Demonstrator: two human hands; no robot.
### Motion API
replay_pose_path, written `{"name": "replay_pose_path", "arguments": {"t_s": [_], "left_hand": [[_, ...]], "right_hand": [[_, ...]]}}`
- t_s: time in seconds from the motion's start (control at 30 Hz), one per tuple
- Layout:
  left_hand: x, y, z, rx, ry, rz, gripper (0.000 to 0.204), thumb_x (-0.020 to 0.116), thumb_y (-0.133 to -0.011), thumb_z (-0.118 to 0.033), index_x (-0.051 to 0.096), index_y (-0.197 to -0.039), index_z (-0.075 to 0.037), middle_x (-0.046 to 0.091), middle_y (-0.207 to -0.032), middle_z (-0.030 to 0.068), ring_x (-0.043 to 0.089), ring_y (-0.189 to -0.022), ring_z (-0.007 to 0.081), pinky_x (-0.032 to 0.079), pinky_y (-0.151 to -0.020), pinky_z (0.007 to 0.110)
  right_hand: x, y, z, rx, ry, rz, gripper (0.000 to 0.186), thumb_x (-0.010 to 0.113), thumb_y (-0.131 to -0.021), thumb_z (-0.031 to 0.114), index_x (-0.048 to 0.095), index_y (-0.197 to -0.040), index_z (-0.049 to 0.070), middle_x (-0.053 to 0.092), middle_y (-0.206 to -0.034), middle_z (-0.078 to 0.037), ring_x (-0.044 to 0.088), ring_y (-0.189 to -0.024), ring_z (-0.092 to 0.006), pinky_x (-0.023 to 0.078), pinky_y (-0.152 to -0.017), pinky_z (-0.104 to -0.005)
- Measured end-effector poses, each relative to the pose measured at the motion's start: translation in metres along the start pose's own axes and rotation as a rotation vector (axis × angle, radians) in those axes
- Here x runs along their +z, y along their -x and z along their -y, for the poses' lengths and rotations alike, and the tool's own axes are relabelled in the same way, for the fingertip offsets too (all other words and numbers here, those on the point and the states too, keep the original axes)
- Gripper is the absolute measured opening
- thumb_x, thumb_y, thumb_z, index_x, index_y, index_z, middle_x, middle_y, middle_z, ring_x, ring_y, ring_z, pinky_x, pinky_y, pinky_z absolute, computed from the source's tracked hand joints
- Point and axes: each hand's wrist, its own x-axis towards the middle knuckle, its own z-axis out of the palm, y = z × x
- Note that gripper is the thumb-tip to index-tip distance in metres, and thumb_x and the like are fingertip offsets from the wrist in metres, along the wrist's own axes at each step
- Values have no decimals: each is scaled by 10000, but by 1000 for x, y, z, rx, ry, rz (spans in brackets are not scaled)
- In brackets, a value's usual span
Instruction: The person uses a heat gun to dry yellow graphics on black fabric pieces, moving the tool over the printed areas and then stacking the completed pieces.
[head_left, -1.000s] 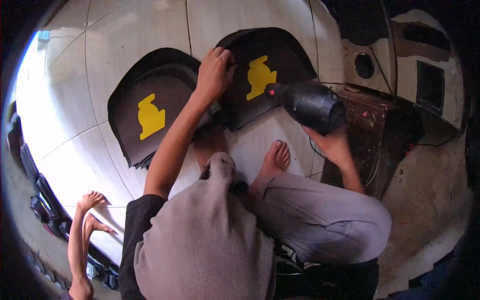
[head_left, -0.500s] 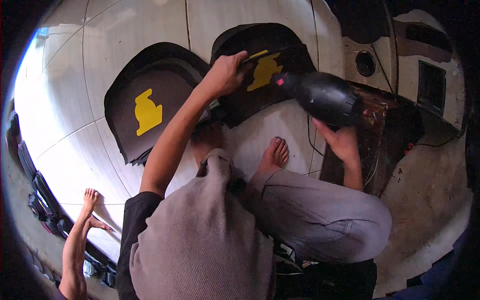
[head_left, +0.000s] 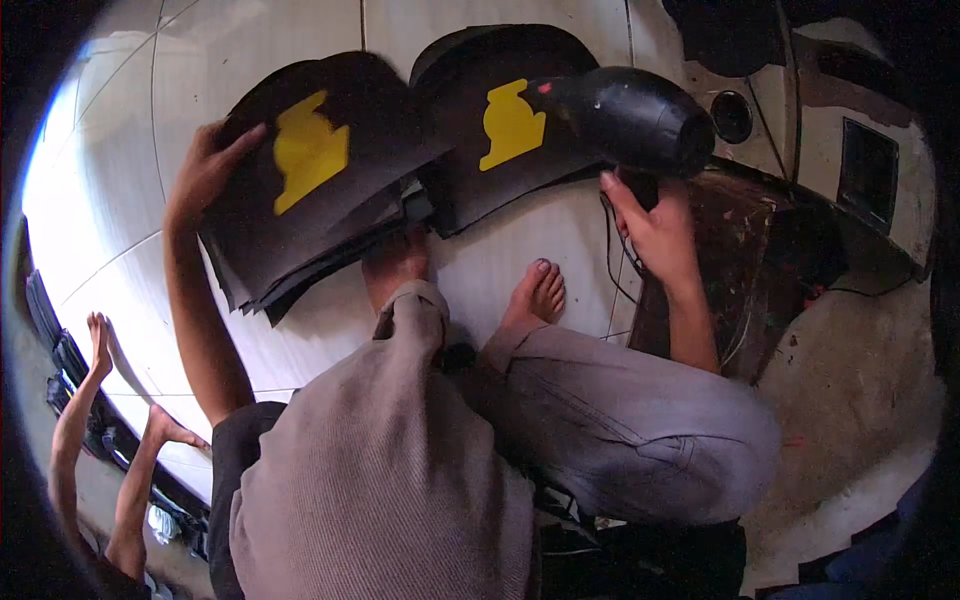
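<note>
My right hand (head_left: pixel 655 235) is wrapped round the handle of a black hair dryer (head_left: pixel 645 120), whose nozzle points left over the right stack. My left hand (head_left: pixel 205 175) grips the left edge of a dark panel (head_left: pixel 385 130) with a rounded top and a yellow cut-out shape (head_left: pixel 310 150), thumb on its face. That panel lies tilted over the left stack of similar dark panels (head_left: pixel 290 275). Beside it on the right, the other stack (head_left: pixel 560 150) has a top panel with the same yellow shape (head_left: pixel 512 125).
Both stacks rest on pale floor tiles (head_left: pixel 130 220) in front of my bare feet (head_left: pixel 540 290). At the right stand a brown wooden box (head_left: pixel 700 250) and a worn speaker cabinet (head_left: pixel 870 180). Another person's legs (head_left: pixel 135 490) show at the lower left, near dark items along the floor.
My left hand has left a panel, now flat on the right stack, and moved left to grip the left stack's top panel, which has shifted. The hair dryer has risen slightly.
</note>
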Motion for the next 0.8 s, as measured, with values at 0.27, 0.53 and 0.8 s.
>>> {"name": "replay_pose_path", "arguments": {"t_s": [0.27, 0.53, 0.8], "left_hand": [[-25, 35, 76, 257, -604, -512, 434, 764, -848, -350, 680, -1043, 28, 699, -992, 124, 675, -882, 196, 530, -769, 302], [146, -2, -66, 785, -392, -358, 330, 756, -821, -252, 671, -1053, -33, 649, -1021, 144, 618, -992, 325, 505, -880, 396], [209, -62, -55, 688, -461, -358, 485, 772, -788, -323, 616, -1106, 7, 626, -1068, 198, 585, -1053, 367, 483, -882, 434]], "right_hand": [[9, 9, 16, 31, 192, 47, 310, 692, -902, 317, 679, -1030, 35, 709, -832, -110, 678, -746, -226, 531, -728, -377], [15, 23, 8, -40, 173, 11, 323, 691, -896, 302, 677, -1069, 29, 723, -967, -176, 710, -886, -326, 537, -768, -405], [5, 34, -7, -130, 199, -66, 324, 704, -894, 234, 653, -1114, 1, 718, -1020, -158, 700, -917, -277, 532, -820, -390]]}}
